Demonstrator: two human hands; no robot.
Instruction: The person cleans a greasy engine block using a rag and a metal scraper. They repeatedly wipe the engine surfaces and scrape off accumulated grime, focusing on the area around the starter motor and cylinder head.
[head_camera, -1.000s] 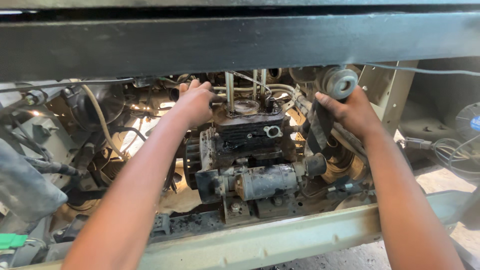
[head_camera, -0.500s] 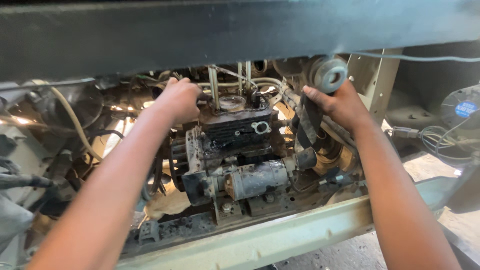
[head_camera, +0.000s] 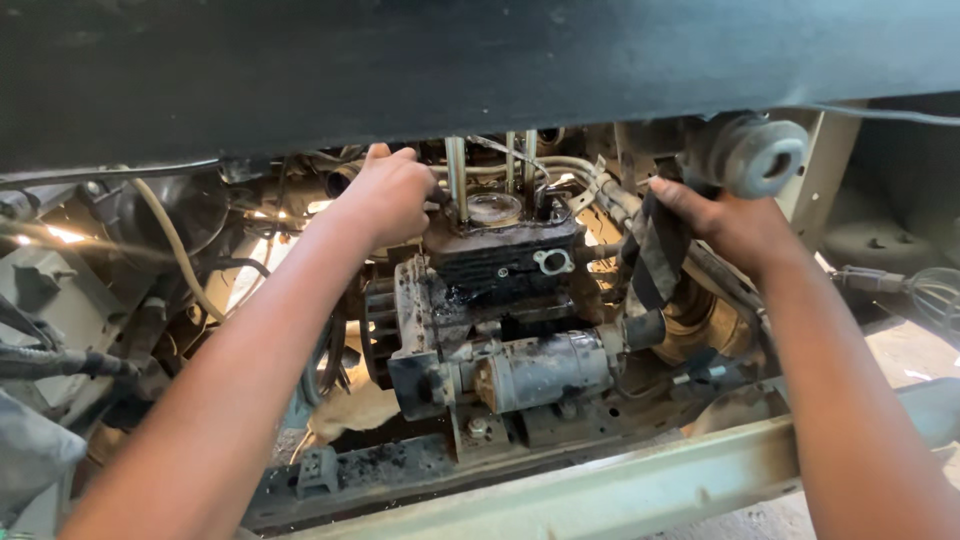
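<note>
In the middle of the open engine bay, under a wide dark metal panel (head_camera: 480, 60), stood the small black, oil-stained engine block (head_camera: 505, 260) with thin upright metal studs (head_camera: 456, 175) rising from its top. The left hand (head_camera: 390, 195) lay on the upper left corner of this block, fingers curled over it, touching the metal; whether it really gripped something I cannot tell. The right hand (head_camera: 725, 220) was closed around a dark grey striped rag (head_camera: 655, 255), just beside the right side of the block. Above that hand sat a round grey rubber mount (head_camera: 760, 155). Below the block lay a grey cylindrical starter motor (head_camera: 545, 370), and lower a pale metal frame rail (head_camera: 640, 485).
</note>
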